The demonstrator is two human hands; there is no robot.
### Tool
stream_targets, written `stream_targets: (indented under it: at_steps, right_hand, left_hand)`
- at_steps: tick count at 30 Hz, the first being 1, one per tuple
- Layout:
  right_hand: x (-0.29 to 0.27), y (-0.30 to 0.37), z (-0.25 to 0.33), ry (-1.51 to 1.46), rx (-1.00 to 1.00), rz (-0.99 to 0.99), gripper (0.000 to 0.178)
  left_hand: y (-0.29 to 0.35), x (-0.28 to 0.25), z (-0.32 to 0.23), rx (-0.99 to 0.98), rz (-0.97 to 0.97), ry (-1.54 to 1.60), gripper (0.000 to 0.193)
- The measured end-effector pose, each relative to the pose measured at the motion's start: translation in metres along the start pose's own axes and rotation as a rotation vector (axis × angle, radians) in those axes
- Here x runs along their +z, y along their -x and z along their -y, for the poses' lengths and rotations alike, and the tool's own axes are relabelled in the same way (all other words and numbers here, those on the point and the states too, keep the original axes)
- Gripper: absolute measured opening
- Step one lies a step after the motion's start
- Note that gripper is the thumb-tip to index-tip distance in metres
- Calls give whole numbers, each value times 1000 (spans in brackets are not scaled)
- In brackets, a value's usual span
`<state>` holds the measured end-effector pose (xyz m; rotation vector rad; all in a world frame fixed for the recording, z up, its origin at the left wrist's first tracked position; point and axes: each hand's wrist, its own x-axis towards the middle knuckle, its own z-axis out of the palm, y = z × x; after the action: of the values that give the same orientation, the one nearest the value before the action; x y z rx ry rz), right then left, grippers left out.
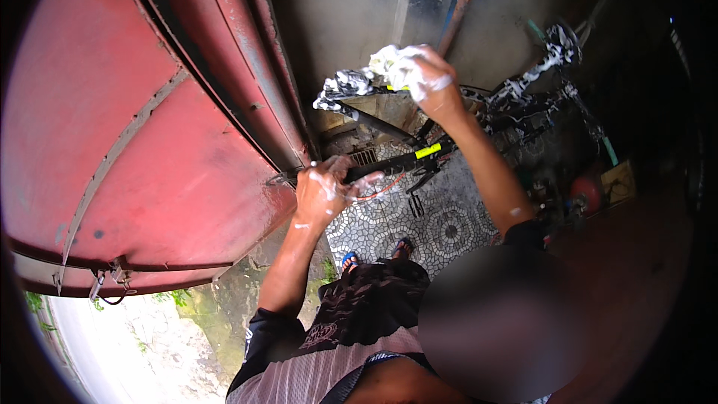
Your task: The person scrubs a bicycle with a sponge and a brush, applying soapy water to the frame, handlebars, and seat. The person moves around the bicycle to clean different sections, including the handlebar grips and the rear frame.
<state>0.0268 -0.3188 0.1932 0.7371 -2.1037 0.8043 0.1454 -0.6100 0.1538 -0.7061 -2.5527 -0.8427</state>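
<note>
A black bicycle frame with bright yellow patches hangs or stands in front of me, without visible wheels. White lather coats its far left end and the parts at the right. My right hand, wet with suds, is closed round a foam-covered white cloth at the frame's upper left tube. Lower left, my left hand, streaked with foam, grips the end of the frame's near tube. Its thumb and fingers lie on either side of the tube. Whether the cloth is partly a sponge is hidden by foam.
A red metal door or gate with a latch fills the left. Behind the frame rises a grey wall with pipes. Patterned tile floor lies below, with a drain grate. A red rounded object stands right.
</note>
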Motion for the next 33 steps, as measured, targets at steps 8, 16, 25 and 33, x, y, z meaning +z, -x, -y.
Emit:
stream_targets:
  at_steps: [8,16,25,33]
  right_hand:
    - [-93,129,-5,-386,820,-193,19]
    - [21,225,-8,-1096,1134,-631,33]
    - [94,98,-23,-185,-23,296,17]
    - [85,82,-7,-369,172,366,26]
  left_hand:
    - [-3,8,0,-18,-11,61,43]
    - [-4,8,-2,80,-20,102,24]
    - [8,-1,-19,70,-27,73,33]
    - [7,4,-19,5,-27,94,31]
